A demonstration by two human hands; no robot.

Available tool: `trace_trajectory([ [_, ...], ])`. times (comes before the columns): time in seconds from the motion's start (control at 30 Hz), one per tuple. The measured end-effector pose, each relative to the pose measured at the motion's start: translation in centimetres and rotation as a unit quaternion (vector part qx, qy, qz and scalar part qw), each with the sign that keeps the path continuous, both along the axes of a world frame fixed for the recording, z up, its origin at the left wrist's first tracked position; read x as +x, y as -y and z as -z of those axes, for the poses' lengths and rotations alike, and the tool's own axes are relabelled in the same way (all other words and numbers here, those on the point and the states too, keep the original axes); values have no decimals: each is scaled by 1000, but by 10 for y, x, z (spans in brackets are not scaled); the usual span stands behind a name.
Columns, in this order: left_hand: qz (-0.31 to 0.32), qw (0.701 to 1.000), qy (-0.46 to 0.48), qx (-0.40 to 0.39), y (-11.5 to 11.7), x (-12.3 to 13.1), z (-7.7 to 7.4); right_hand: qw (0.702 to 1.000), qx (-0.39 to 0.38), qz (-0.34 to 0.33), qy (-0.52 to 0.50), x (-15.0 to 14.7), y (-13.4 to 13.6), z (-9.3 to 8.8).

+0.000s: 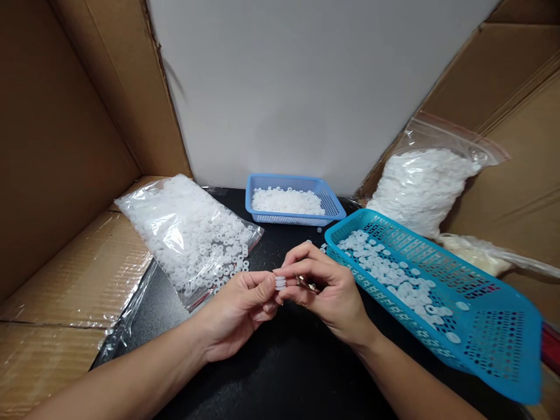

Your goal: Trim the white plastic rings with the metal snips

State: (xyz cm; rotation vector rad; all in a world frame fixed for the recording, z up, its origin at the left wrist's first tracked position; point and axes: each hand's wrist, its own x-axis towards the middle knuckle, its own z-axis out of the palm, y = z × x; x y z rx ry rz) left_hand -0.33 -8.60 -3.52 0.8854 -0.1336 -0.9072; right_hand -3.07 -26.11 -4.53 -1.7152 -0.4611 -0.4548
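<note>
Left hand (245, 300) pinches white rings (280, 283), right hand (332, 286) grips a metal piece (307, 284); rings look light, slick, likely best held rim-wise.

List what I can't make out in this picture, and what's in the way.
All in the head view:
Metal piece: full shape hidden by the right hand.
Ring stack: partly covered by the left hand.
Small rings in the blue basket: too small and heaped to count.
Red thing: cut off by the right edge.
</note>
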Motion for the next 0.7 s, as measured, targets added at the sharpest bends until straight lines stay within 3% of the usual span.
trace_trajectory([
  [0.3,-11,1000,4,13,1,0,2,999,37,-21,-9,-2,-5,7],
  [0.7,-13,1000,-6,11,0,-1,-1,1000,11,-24,7,-3,-3,7],
])
